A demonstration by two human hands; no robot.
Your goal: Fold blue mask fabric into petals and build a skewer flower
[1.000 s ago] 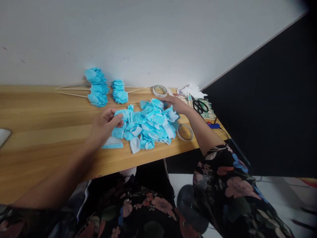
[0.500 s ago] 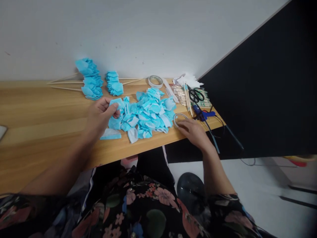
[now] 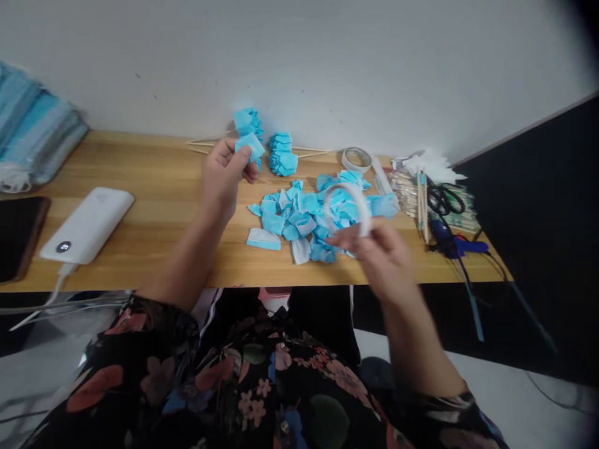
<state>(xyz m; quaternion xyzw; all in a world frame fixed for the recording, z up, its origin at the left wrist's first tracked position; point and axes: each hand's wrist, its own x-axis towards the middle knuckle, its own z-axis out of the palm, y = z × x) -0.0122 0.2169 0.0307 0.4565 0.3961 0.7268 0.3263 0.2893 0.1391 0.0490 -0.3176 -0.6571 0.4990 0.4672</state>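
Between thumb and fingers, my left hand (image 3: 229, 168) pinches a small blue fabric piece (image 3: 250, 146), raised above the table. My right hand (image 3: 381, 249) grips a white roll of tape (image 3: 362, 209) by its lower edge, held up over a loose pile of blue and white fabric pieces (image 3: 299, 215). Behind my left hand lie blue layered flowers (image 3: 246, 120) on thin wooden sticks, partly covered by the hand. Another row of blue flowers (image 3: 282, 154) lies to their right, its sticks pointing right.
A second tape roll (image 3: 356, 159) lies near the wall. On the right are wooden sticks (image 3: 422, 206), a blue glue gun (image 3: 461, 245) and a black cable. A white power bank (image 3: 88, 224), a phone (image 3: 21, 237) and stacked blue face masks (image 3: 35, 125) are on the left.
My right hand has lifted the tape roll off the table, over the pile. The left hand has raised its blue piece away from the pile. The view has swung left.
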